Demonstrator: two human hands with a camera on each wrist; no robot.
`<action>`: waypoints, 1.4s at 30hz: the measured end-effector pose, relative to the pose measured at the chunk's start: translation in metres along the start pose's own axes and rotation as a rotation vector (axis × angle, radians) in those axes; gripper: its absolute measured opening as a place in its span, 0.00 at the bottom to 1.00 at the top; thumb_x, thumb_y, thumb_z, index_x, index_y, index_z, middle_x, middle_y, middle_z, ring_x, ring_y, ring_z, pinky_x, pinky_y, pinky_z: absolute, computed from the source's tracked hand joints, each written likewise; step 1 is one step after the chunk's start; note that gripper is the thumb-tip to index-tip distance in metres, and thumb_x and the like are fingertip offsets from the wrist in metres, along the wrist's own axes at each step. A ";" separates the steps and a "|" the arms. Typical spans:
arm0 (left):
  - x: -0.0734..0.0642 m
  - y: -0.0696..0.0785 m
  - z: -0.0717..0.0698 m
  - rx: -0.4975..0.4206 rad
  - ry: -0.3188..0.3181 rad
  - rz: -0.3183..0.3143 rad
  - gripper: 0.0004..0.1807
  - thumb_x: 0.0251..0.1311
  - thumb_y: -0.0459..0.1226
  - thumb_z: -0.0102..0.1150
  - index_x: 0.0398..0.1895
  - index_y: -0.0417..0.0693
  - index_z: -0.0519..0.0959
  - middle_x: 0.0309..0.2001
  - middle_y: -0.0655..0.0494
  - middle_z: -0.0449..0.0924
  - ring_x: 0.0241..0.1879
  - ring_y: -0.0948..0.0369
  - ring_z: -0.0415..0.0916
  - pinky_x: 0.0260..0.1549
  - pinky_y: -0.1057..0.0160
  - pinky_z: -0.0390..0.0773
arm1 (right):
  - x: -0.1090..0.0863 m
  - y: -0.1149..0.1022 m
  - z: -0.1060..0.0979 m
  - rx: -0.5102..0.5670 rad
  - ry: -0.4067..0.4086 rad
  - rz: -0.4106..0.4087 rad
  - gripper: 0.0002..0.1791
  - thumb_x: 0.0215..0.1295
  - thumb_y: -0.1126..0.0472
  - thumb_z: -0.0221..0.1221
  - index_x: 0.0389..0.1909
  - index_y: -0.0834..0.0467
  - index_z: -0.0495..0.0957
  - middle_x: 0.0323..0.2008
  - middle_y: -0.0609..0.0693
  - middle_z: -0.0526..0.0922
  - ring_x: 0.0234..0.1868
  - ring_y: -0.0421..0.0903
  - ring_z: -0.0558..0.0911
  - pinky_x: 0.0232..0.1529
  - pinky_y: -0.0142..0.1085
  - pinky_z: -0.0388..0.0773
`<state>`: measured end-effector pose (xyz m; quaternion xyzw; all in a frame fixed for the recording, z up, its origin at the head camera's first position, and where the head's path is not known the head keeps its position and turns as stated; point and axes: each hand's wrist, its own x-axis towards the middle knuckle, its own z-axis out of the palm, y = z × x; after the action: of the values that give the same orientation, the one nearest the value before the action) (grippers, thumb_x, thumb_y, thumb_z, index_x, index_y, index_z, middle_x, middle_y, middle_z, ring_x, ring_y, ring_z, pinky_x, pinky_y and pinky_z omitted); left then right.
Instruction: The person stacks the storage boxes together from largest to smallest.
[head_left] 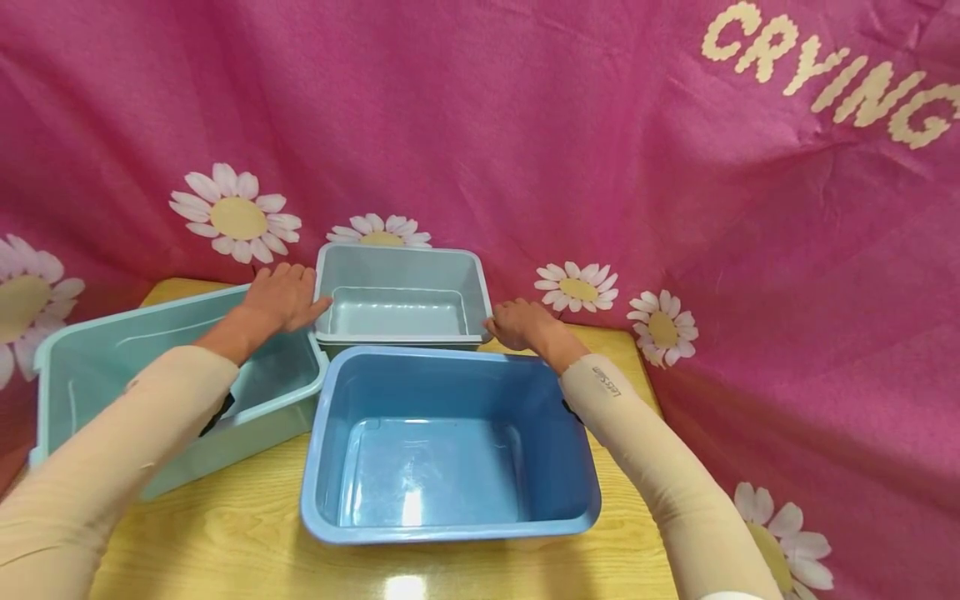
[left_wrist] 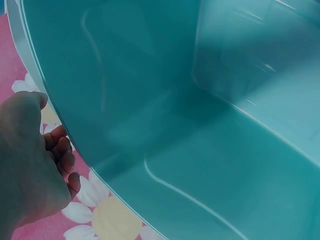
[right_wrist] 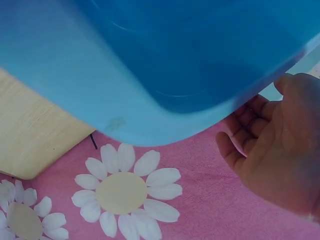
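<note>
A grey-blue plastic bin (head_left: 400, 271) stands upright at the back of the table, its inside bare. My left hand (head_left: 282, 298) holds its left front corner, thumb over the rim and fingers outside. At the opposite front corner, my right hand (head_left: 516, 323) grips the rim with bent fingers. Both wrist views show loosely curled fingers; nearer bins partly hide the contact. In front stands a larger blue bin (head_left: 450, 531), under the right forearm's inner side. A teal bin (head_left: 97, 329) sits at an angle on the left, with my left arm reaching across it.
The bins stand on a yellow wood-grain table (head_left: 225, 542). A pink cloth (head_left: 570, 150) with white daisies hangs close behind and along the right side. The bins stand tightly together, the teal one's right end near the blue one's left rim.
</note>
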<state>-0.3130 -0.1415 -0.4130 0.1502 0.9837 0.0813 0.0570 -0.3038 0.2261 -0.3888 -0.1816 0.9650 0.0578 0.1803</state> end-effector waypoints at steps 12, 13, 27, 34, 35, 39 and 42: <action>0.003 0.004 0.004 0.044 -0.008 -0.017 0.34 0.58 0.43 0.67 0.57 0.26 0.66 0.50 0.31 0.70 0.53 0.38 0.67 0.53 0.39 0.68 | 0.004 0.001 0.001 0.017 -0.046 0.019 0.21 0.76 0.51 0.51 0.57 0.62 0.75 0.47 0.57 0.81 0.50 0.55 0.79 0.55 0.48 0.75; 0.003 0.004 0.004 0.050 -0.006 -0.015 0.34 0.57 0.43 0.67 0.57 0.25 0.66 0.50 0.31 0.70 0.52 0.38 0.67 0.53 0.40 0.68 | 0.004 0.001 0.001 0.013 -0.046 0.019 0.21 0.75 0.51 0.51 0.57 0.62 0.75 0.47 0.57 0.81 0.50 0.55 0.79 0.55 0.48 0.75; 0.008 0.009 0.004 0.144 -0.046 -0.020 0.35 0.55 0.43 0.68 0.58 0.24 0.70 0.50 0.31 0.70 0.54 0.38 0.66 0.53 0.40 0.68 | 0.006 -0.003 0.010 -0.031 0.015 0.008 0.16 0.69 0.55 0.59 0.49 0.62 0.79 0.40 0.55 0.82 0.46 0.53 0.81 0.50 0.45 0.78; 0.011 0.015 0.007 0.114 -0.046 -0.015 0.34 0.54 0.40 0.68 0.57 0.23 0.70 0.51 0.29 0.70 0.55 0.37 0.65 0.54 0.39 0.65 | 0.003 -0.002 0.009 0.020 -0.039 0.055 0.23 0.66 0.53 0.63 0.58 0.59 0.78 0.52 0.55 0.81 0.55 0.55 0.77 0.59 0.49 0.71; 0.011 0.017 0.007 0.110 -0.043 -0.011 0.33 0.55 0.40 0.67 0.56 0.23 0.70 0.51 0.29 0.70 0.55 0.37 0.65 0.55 0.39 0.65 | 0.002 -0.001 0.008 0.029 -0.059 0.064 0.24 0.66 0.52 0.63 0.60 0.58 0.78 0.54 0.55 0.81 0.57 0.55 0.76 0.61 0.50 0.69; 0.013 0.021 0.011 0.104 -0.029 -0.008 0.33 0.56 0.40 0.66 0.57 0.24 0.69 0.52 0.29 0.70 0.56 0.37 0.65 0.56 0.39 0.64 | 0.002 0.003 0.004 0.089 -0.119 0.098 0.26 0.66 0.50 0.63 0.62 0.56 0.77 0.56 0.55 0.80 0.59 0.56 0.74 0.63 0.51 0.67; 0.014 0.022 0.013 0.105 -0.022 -0.016 0.33 0.56 0.41 0.67 0.57 0.24 0.70 0.51 0.30 0.71 0.55 0.38 0.65 0.56 0.39 0.65 | 0.003 0.005 0.004 0.109 -0.107 0.106 0.25 0.66 0.49 0.62 0.59 0.57 0.79 0.52 0.55 0.81 0.55 0.55 0.76 0.60 0.50 0.69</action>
<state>-0.3186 -0.1149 -0.4229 0.1458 0.9871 0.0273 0.0602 -0.3069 0.2302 -0.3935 -0.1169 0.9639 0.0242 0.2379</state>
